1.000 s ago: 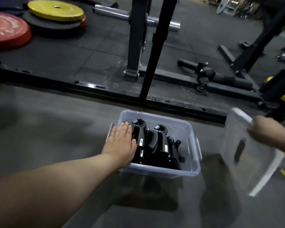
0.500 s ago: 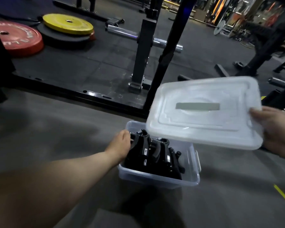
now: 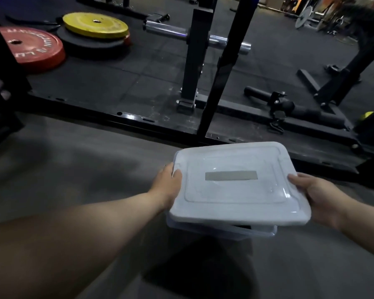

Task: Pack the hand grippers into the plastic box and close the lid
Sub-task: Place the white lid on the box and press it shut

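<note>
A translucent white lid [image 3: 235,197] with a grey label strip lies over the clear plastic box [image 3: 257,231], tilted and shifted a little to the right, so a thin dark gap shows at its near edge. My left hand [image 3: 167,183] grips the lid's left edge. On the right edge my right hand [image 3: 317,195] holds it, thumb on top. The black hand grippers inside the box are hidden under the lid.
The box stands on a grey floor. Behind it runs a black rack base with an upright post [image 3: 222,67] and a barbell sleeve [image 3: 194,36]. Red [image 3: 30,47] and yellow [image 3: 95,24] weight plates lie at the far left. A roller bar [image 3: 289,104] lies at the right.
My right hand brought the lid from the right side down over the box. My left hand left the hand grippers and took the lid's left edge.
</note>
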